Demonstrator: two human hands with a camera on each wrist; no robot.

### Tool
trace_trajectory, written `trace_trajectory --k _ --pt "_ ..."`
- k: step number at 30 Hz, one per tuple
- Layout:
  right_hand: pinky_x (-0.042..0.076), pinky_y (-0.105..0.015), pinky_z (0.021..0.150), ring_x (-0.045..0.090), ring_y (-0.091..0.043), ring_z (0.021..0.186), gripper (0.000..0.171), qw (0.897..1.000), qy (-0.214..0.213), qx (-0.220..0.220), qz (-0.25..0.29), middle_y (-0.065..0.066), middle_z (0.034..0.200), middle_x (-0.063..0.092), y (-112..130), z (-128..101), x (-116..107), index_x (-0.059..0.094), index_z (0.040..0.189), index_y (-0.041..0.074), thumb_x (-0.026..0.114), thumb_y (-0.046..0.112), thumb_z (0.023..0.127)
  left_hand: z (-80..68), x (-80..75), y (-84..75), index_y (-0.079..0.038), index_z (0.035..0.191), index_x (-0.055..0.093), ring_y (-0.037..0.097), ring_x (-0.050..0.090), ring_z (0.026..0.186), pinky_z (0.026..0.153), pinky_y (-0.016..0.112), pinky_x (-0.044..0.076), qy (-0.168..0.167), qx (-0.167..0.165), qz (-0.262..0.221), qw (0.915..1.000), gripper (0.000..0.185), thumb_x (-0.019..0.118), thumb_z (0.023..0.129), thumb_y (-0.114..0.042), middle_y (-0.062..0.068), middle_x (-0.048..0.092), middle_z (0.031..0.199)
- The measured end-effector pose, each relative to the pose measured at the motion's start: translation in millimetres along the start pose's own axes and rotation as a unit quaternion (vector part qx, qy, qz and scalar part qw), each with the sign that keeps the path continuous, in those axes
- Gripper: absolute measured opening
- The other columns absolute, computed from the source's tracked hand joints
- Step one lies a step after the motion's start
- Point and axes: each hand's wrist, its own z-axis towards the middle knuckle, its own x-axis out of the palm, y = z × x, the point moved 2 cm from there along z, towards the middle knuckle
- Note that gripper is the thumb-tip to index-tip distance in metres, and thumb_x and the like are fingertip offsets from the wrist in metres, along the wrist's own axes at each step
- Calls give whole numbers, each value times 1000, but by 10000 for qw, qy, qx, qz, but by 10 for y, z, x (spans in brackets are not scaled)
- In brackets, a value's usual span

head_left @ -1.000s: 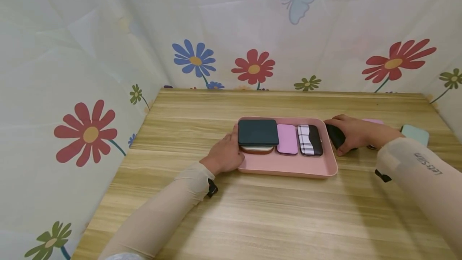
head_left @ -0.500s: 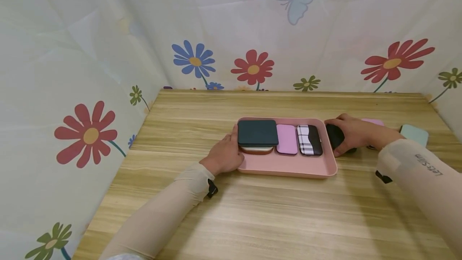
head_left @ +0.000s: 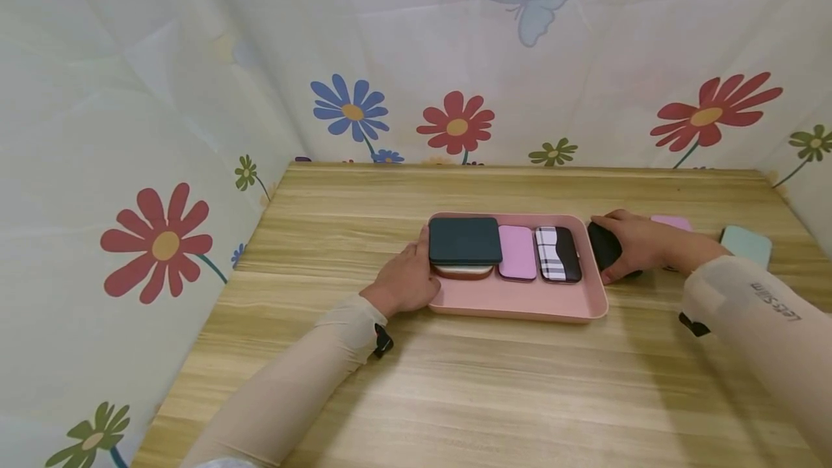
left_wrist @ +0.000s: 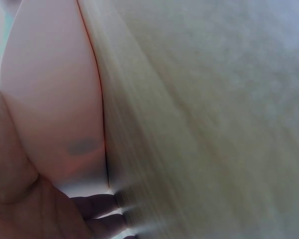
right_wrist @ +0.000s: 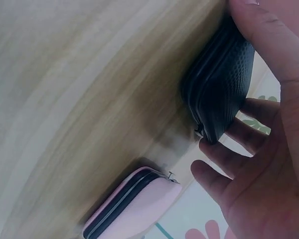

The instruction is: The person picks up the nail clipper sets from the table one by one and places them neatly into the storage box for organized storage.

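Our right hand (head_left: 640,243) gripped a black case (head_left: 604,245) on the table (head_left: 455,381), thumb on one long edge and fingers (right_wrist: 249,130) curled round the other, with the case tipped up on its side just right of the pink tray (head_left: 520,302). Our left hand (head_left: 404,282) lay relaxed against the tray's left wall, fingers flat on the wood, holding nothing.

We judged the main risk to be a slip: only the fingertips met the case along narrow edges, and its rounded corners gave little to hold. Lifted carelessly, it could have knocked the tray's right wall and nudged the tray, though our left hand braced it. The zip pull (right_wrist: 199,131) stuck out at a corner and might have snagged on the rim. Free room in the tray looked tight, so the case could have landed on the checked case (head_left: 557,253).

The black case was a hard shell with a pebbled, woven-looking skin and a zip seam round its middle. Near it lay a pink case (right_wrist: 132,206), smooth, rounded and zipped too, apart from our fingers. The tray was matte plastic with a low wall. In it a dark green case (head_left: 464,239) sat stacked on a white and brown one, then a flat lilac case (head_left: 517,251), then the checked one. A pale green case (head_left: 747,243) lay further right. The table had a streaky wood grain; flowered cloth (head_left: 162,128) hung around it.
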Motion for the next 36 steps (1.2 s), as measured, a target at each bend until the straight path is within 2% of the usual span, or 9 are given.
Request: trace_trajectory --k 12,16,25,36 --pt "49 -60 91 58 -46 111 118 9987 -163 145 -459 -36 137 47 12 -21 24 43 144 -11 84 64 63 -31 -41 -17 -5 160 -9 26 37 146 113 37 38 45 46 83 9999 89 47 96 -29 19 33 159" --pt "49 -62 92 58 -46 111 118 9983 -129 308 -475 -34 139 47 10 -17 45 43 145 -9 82 67 65 -27 -41 -15 -5 160 -9 26 35 147 115 37 36 56 58 91 9999 88 47 96 -30 19 33 160" --pt "49 -62 90 56 -47 112 114 9979 -252 385 -460 -33 139 47 36 -27 42 41 148 -4 77 70 69 -35 -53 -16 -6 160 -9 26 37 146 114 38 37 54 5 60 10000 88 47 96 -29 19 33 159" --pt "48 -63 90 54 -49 114 114 9968 -438 464 -473 -34 140 45 88 -62 -86 41 148 -4 74 74 70 -43 -57 -24 -5 160 -9 26 34 148 115 38 36 60 18 94 9999 89 47 96 -29 19 32 160"
